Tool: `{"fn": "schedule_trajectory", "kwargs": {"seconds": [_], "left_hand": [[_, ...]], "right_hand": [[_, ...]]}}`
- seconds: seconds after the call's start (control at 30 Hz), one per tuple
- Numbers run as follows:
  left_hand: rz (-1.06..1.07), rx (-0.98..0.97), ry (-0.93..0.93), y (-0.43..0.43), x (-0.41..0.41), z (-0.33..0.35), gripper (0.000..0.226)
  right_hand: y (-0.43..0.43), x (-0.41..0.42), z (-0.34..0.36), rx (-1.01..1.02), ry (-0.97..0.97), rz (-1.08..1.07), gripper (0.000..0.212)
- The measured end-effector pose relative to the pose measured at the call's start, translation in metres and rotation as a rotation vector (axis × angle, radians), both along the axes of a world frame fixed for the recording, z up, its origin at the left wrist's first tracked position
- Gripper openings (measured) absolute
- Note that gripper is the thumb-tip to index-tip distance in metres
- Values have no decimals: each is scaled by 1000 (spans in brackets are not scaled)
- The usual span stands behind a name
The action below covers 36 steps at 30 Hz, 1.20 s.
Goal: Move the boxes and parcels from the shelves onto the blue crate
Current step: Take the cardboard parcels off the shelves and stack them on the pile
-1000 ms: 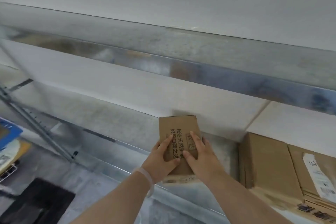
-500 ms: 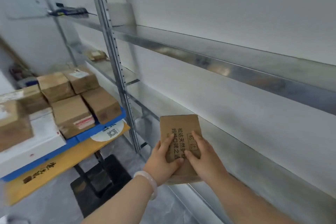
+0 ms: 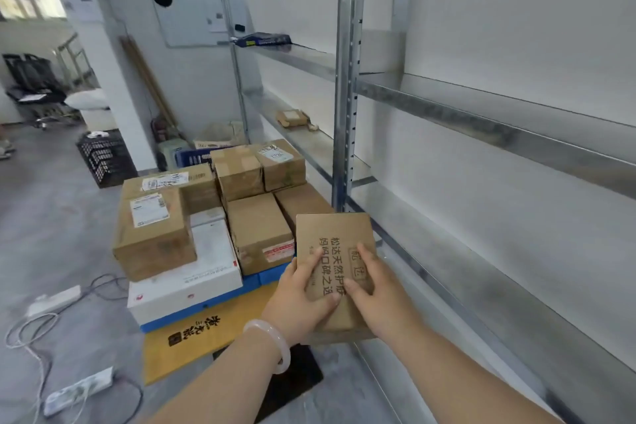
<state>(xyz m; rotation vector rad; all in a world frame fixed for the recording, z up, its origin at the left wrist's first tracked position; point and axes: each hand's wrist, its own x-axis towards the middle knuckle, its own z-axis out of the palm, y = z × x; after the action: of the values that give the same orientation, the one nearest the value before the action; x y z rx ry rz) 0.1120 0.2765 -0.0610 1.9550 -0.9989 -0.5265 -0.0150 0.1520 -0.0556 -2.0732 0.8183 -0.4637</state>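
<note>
I hold a small brown cardboard box point(image 3: 332, 241) with dark printed characters in both hands, in front of the shelf upright. My left hand point(image 3: 297, 299) grips its near left side, my right hand point(image 3: 377, 293) its near right side. To the left, the blue crate point(image 3: 261, 277) carries several brown cartons point(image 3: 256, 231) and a flat white box point(image 3: 192, 268); only its blue rim shows. One small parcel point(image 3: 292, 118) lies on a far shelf of the metal rack point(image 3: 347, 86).
Under the crate lies a yellow board point(image 3: 206, 330), and a black mat point(image 3: 292, 379) is on the floor below my arms. Power strips point(image 3: 77, 389) and cables trail on the grey floor at left. A black basket point(image 3: 103, 157) and more boxes stand by the far wall.
My view has swung left from the shelf to the loaded blue crate. Both hands keep the same grip on the small box, which has come away from the shelf.
</note>
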Motion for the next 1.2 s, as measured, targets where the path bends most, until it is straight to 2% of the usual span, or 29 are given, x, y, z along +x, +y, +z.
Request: {"fn": "schedule_trajectory", "kwargs": {"seconds": [0.17, 0.37, 0.67, 0.93, 1.2], "left_hand": [[112, -22, 29, -10, 54, 4, 93], [204, 3, -19, -44, 110, 18, 85], [401, 43, 96, -97, 188, 35, 101], [490, 58, 219, -93, 237, 31, 99], [465, 158, 284, -80, 275, 27, 98]], "right_hand": [[-24, 67, 10, -22, -5, 94, 71], [-71, 141, 17, -46, 25, 192, 71], [-141, 246, 37, -2, 102, 399, 70], [-142, 312, 26, 90, 190, 520, 71], [-135, 344, 19, 131, 264, 552, 74]]}}
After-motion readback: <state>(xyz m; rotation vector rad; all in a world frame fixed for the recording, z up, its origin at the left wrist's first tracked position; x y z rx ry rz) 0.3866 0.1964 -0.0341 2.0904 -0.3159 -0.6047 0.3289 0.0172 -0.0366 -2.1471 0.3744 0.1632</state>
